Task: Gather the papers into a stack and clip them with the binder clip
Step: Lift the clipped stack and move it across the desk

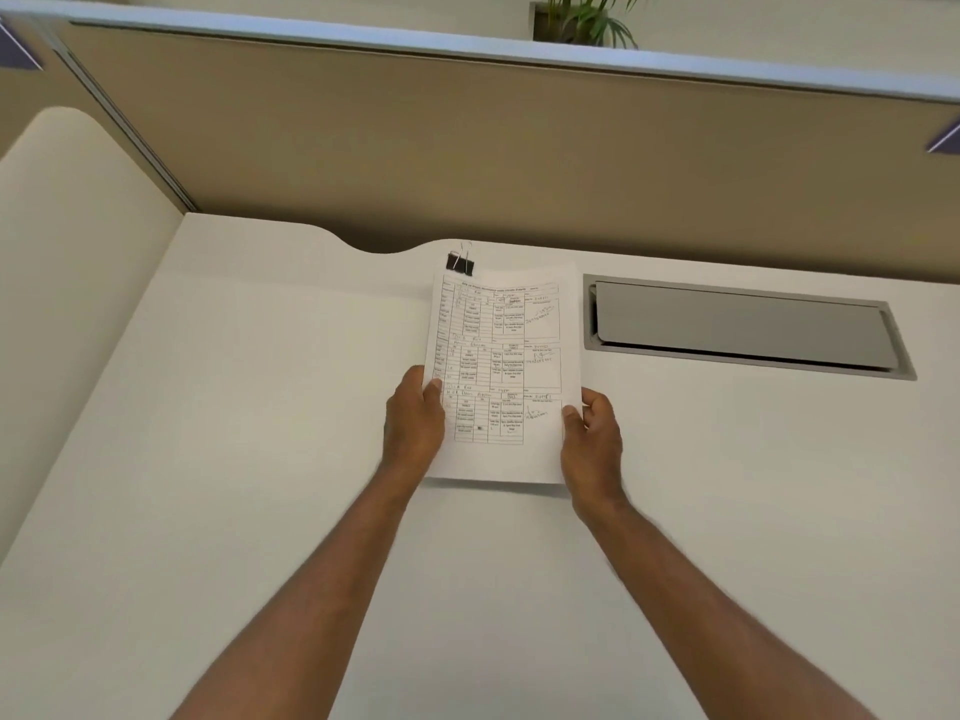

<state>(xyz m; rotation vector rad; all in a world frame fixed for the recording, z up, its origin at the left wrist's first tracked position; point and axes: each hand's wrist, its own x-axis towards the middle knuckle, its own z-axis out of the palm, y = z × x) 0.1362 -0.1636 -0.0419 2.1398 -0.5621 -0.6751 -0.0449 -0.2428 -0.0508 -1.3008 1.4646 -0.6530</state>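
A stack of white papers (506, 356) with printed tables and handwriting is held a little above the white desk (249, 407). My left hand (413, 423) grips the stack's left edge, thumb on top. My right hand (592, 433) grips the right edge the same way. A black binder clip (460, 263) with silver wire handles sits at the stack's top left corner; whether it is clamped on the papers or lying on the desk just behind them is not clear.
A grey metal cable-hatch lid (743, 324) is set into the desk to the right of the papers. A beige partition wall (467, 148) runs along the desk's back edge, with a curved notch (384, 246) in that edge. A potted plant (587, 18) stands beyond the partition.
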